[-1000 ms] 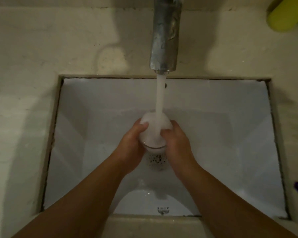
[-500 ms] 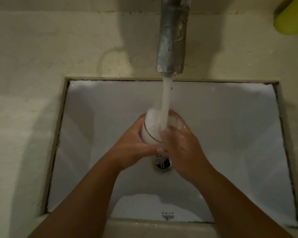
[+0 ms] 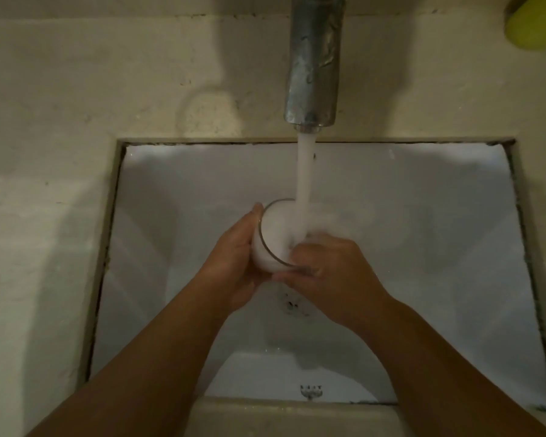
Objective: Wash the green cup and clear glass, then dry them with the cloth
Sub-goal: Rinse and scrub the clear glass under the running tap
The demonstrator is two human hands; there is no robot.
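Note:
The clear glass (image 3: 273, 238) is held over the white sink (image 3: 177, 190), tilted with its mouth up toward the running water and full of white foam. My left hand (image 3: 234, 260) grips its left side and bottom. My right hand (image 3: 328, 272) holds its right side, with the fingers curled over the rim into the foamy water. The stream from the metal tap (image 3: 312, 61) falls onto the glass's right rim. A yellow-green object (image 3: 533, 23), perhaps the green cup, shows at the top right corner. No cloth is in view.
The beige counter (image 3: 60, 121) runs round the sink on all sides. The drain (image 3: 292, 305) lies just below my hands. The tap spout hangs above the sink's back edge.
The glass has turned so its mouth faces up and left under the stream. My right hand's fingers now reach over the rim. Both hands shifted slightly.

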